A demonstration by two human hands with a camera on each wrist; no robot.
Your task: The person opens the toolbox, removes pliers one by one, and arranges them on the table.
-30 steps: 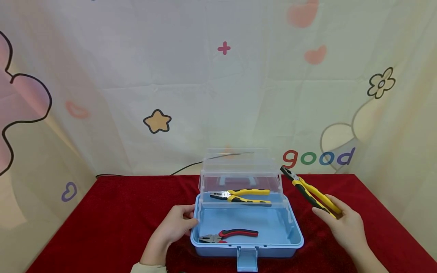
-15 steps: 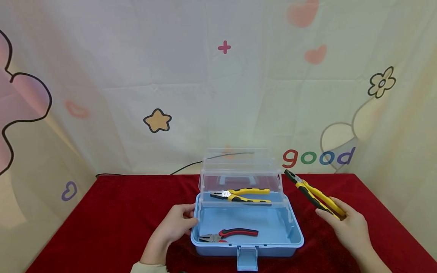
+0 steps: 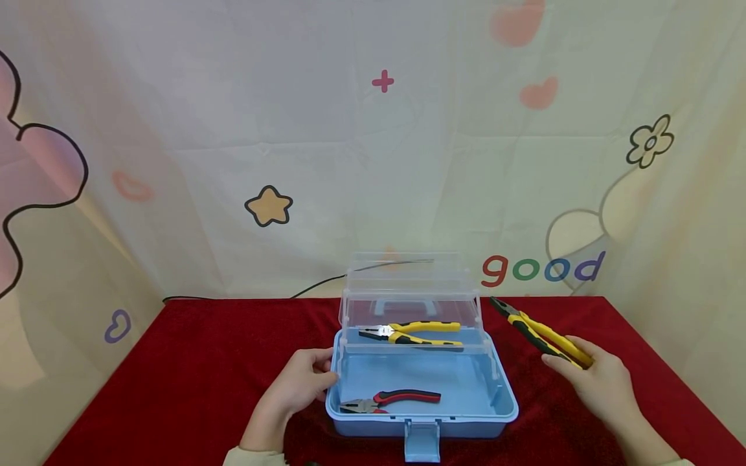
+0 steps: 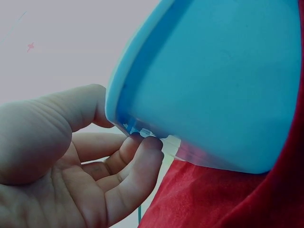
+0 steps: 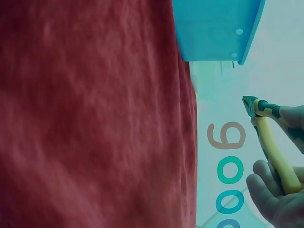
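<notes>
My left hand (image 3: 303,380) grips the left rim of a light blue toolbox (image 3: 419,428), thumb on the edge and fingers curled below it in the left wrist view. To the right of the box, my right hand (image 3: 603,382) holds yellow-and-black combination pliers (image 3: 533,329) by the handles, head pointing up and left toward the box. Similar yellow-and-black pliers (image 3: 402,331) lie on the clear tray (image 3: 466,349) at the back of the box. Smaller red-and-black pliers (image 3: 408,397) lie on the box floor near the front wall.
The toolbox's clear lid (image 3: 408,278) stands raised at the back, and its front latch (image 3: 422,443) hangs down. A dark red cloth (image 3: 233,343) covers the table. Behind is a pale printed curtain (image 3: 402,175), with a thin black cable (image 3: 317,285) along its foot.
My right hand has moved slightly right and down with the pliers, whose head is now lower and farther from the lid. The left hand and the toolbox have stayed in place.
</notes>
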